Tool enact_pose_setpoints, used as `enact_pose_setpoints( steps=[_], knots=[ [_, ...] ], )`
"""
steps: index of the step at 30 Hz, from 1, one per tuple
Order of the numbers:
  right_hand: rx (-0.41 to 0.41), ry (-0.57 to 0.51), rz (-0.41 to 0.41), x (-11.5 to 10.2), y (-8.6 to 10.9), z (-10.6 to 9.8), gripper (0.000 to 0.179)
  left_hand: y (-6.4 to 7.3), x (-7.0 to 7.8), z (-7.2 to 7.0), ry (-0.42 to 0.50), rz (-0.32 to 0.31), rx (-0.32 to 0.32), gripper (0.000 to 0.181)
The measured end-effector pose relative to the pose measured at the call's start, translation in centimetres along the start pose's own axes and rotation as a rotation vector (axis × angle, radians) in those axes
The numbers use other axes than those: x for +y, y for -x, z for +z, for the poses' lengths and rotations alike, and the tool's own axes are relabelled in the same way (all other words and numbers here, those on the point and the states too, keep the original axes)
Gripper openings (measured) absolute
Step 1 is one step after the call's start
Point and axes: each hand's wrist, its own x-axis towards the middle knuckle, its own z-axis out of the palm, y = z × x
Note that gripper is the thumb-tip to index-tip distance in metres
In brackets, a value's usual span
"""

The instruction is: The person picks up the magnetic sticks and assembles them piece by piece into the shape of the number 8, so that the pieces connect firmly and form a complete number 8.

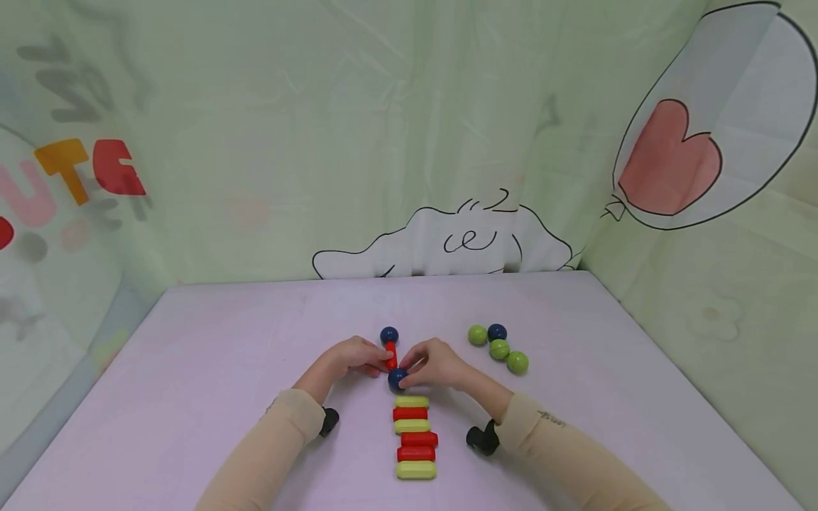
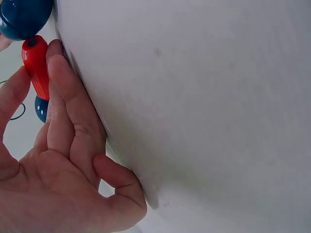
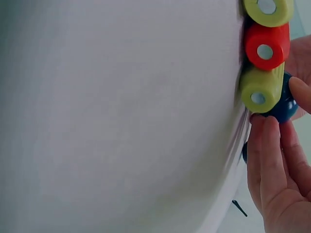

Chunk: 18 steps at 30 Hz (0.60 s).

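Near the middle of the table, my left hand point(image 1: 351, 355) pinches a red rod point(image 1: 391, 355) between thumb and fingers. A dark blue ball point(image 1: 389, 336) sits at the rod's far end. Another dark blue ball point(image 1: 397, 380) is pinched by my right hand point(image 1: 439, 365) at the near end. In the left wrist view the red rod point(image 2: 37, 73) has a dark spot on its end, close against the blue ball point(image 2: 24, 17); whether they are joined I cannot tell. The right wrist view shows the held blue ball point(image 3: 286, 108) partly behind a yellow-green rod point(image 3: 262, 90).
Toward me from the hands runs a column of yellow-green rods point(image 1: 415, 470) and red rods point(image 1: 418, 453), lying crosswise. To the right of the hands lie several green balls point(image 1: 517, 363) beside one dark blue ball point(image 1: 496, 333). A printed curtain point(image 1: 287, 142) stands behind the table point(image 1: 211, 341).
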Motion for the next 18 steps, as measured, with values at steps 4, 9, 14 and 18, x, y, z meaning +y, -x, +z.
enact_pose_setpoints(
  steps=[4, 9, 14, 18],
  knots=[
    [0.013, 0.021, -0.02, -0.36, -0.08, 0.37, 0.024, 0.1, 0.06, 0.0, 0.003, 0.003, 0.002, 0.025],
    [0.013, 0.033, -0.039, -0.58, 0.05, 0.46, 0.024, 0.2, 0.04, 0.11, 0.004, 0.013, 0.001, 0.025],
    [-0.015, 0.026, -0.055, -0.72, 0.29, 0.3, 0.024, 0.19, -0.02, 0.06, 0.005, 0.01, -0.011, 0.024],
    [-0.059, 0.042, -0.057, -0.77, 0.55, 0.05, 0.029, 0.35, 0.08, -0.23, 0.001, 0.006, -0.041, 0.024]
  ],
)
